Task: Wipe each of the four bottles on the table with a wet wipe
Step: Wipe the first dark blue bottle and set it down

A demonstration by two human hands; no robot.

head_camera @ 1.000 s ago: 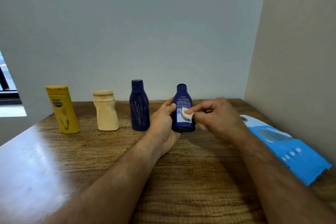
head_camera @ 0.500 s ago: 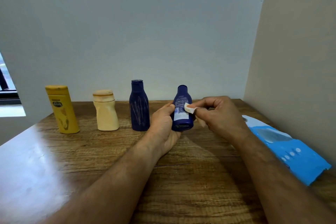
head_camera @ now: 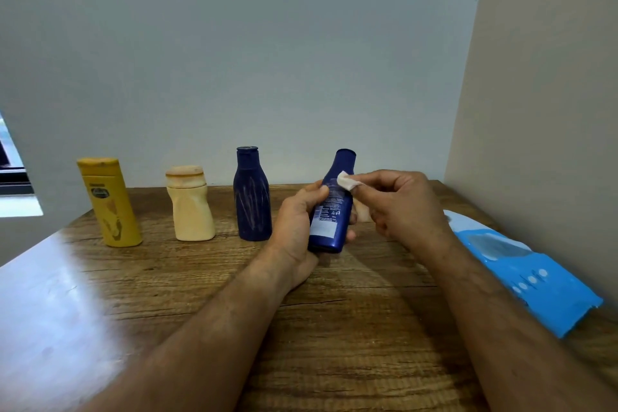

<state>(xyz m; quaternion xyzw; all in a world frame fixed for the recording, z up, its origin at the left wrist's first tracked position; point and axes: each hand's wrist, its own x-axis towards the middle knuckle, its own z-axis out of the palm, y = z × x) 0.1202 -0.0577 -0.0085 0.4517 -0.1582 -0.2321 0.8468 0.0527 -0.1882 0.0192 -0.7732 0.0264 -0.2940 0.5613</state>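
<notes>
The person is at work on one bottle of the four. The left hand (head_camera: 297,227) grips the blue bottle (head_camera: 331,211) around its lower body, fingers and thumb curled round it, and holds it lifted off the table (head_camera: 334,328) and tilted, its cap leaning away to the right. The right hand (head_camera: 401,207) pinches a small folded wet wipe (head_camera: 345,180) between thumb and fingertips and presses it against the bottle's shoulder, just below the neck. The printed back label faces the camera, and this bottle's visible surface looks free of marks, so the wiping here seems well advanced, though its far side is hidden.

The other three bottles stand upright in a row near the wall, to the left of the hands. The dark blue bottle (head_camera: 252,197) carries pale scribbled streaks across its front. The cream bottle (head_camera: 190,204) shows an orange-brown smear around its cap, and the yellow bottle (head_camera: 108,202) has brownish marks low on its front. Judging by those marks, none of the three has been wiped yet, so roughly three quarters of the task remains.

A blue wipe pack (head_camera: 528,274) lies along the table's right edge, well apart from the bottles, within reach if the small wipe gets too soiled for the remaining three.
</notes>
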